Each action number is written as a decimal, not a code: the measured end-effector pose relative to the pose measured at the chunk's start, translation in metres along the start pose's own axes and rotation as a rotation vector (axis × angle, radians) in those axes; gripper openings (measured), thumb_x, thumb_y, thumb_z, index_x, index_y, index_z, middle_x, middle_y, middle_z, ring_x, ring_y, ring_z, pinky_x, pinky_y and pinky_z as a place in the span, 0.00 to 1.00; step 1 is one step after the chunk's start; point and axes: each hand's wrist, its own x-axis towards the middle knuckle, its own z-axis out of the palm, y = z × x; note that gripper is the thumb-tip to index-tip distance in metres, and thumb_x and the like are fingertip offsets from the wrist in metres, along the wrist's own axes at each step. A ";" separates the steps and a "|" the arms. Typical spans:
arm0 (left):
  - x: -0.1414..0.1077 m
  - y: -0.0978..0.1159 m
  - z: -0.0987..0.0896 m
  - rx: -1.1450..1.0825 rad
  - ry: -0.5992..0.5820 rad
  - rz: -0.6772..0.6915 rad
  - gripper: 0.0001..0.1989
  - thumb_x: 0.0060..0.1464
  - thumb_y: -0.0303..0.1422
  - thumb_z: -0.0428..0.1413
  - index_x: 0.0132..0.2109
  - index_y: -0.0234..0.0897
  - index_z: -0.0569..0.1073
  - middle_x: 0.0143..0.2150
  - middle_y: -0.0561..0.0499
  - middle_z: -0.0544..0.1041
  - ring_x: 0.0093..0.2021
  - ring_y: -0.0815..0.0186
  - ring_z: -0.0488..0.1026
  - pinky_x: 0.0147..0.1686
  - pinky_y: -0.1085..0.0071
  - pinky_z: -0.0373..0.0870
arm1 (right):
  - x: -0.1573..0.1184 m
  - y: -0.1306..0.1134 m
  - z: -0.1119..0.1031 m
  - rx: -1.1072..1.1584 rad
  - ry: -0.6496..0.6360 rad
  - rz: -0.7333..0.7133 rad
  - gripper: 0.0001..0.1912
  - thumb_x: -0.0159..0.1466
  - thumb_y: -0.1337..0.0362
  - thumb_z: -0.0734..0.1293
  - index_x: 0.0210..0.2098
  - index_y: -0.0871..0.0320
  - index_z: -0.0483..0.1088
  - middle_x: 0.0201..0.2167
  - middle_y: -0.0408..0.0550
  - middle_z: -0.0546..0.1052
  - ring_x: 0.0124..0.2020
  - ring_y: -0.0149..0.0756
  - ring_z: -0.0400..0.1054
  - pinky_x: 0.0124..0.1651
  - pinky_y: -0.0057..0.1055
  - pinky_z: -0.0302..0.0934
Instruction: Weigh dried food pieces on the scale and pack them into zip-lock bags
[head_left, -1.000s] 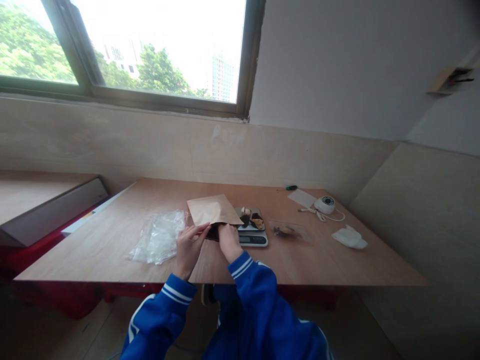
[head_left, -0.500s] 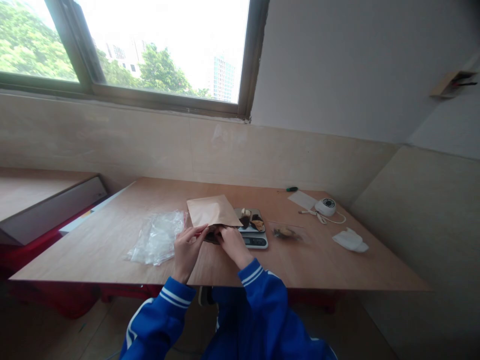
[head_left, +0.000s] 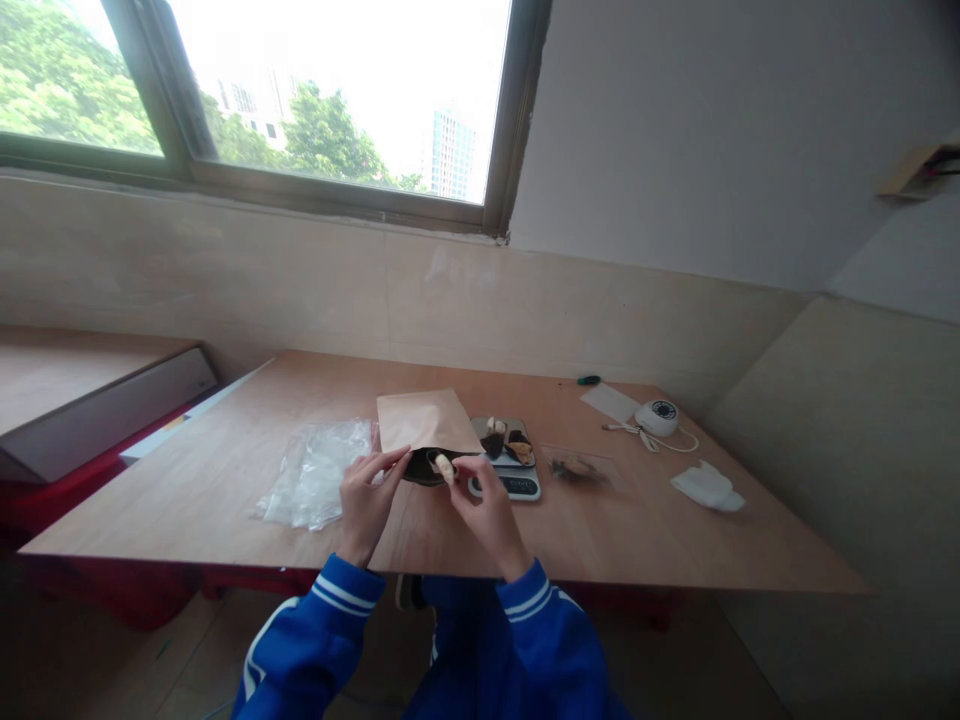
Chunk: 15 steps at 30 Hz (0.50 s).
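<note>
A brown paper bag point(head_left: 427, 420) lies on the table with its dark mouth open toward me. My left hand point(head_left: 367, 498) pinches the left edge of that mouth. Between the fingertips of my right hand point(head_left: 484, 505) is a small pale dried piece point(head_left: 445, 467), held at the bag's opening. Just right of the bag stands a white digital scale point(head_left: 516, 486), its display unreadable. Several dark and tan dried pieces point(head_left: 517, 448) rest on its plate.
Clear plastic bags point(head_left: 315, 475) lie on the left of the table point(head_left: 247, 535). Right of the scale are a clear bag with dried pieces point(head_left: 576, 468), a white camera with a cable point(head_left: 657, 418), a white crumpled bag point(head_left: 707, 487) and a green-handled tool point(head_left: 589, 380).
My right hand has come out of the bag's mouth, drawn back to the right, and now shows a pale piece in its fingertips. The bag's mouth is more widely visible.
</note>
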 end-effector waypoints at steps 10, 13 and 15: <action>-0.008 -0.019 0.008 0.035 0.101 0.060 0.10 0.53 0.40 0.55 0.38 0.42 0.78 0.35 0.51 0.80 0.32 0.63 0.72 0.41 0.64 0.65 | -0.007 0.046 -0.050 -0.285 -0.005 -0.038 0.13 0.64 0.69 0.60 0.46 0.54 0.69 0.40 0.49 0.74 0.44 0.38 0.68 0.49 0.37 0.64; -0.014 -0.031 0.011 0.063 0.190 0.097 0.10 0.53 0.39 0.56 0.39 0.41 0.78 0.33 0.51 0.79 0.30 0.65 0.69 0.38 0.66 0.65 | -0.003 0.062 -0.050 -0.409 -0.124 -0.075 0.14 0.65 0.71 0.58 0.46 0.55 0.70 0.40 0.49 0.74 0.44 0.39 0.68 0.48 0.37 0.63; -0.016 -0.038 0.012 0.080 0.223 0.118 0.09 0.54 0.38 0.56 0.39 0.40 0.78 0.33 0.51 0.79 0.30 0.66 0.69 0.37 0.66 0.65 | 0.000 0.071 -0.047 -0.507 -0.163 -0.110 0.14 0.65 0.72 0.57 0.44 0.56 0.71 0.39 0.50 0.75 0.43 0.40 0.68 0.47 0.37 0.63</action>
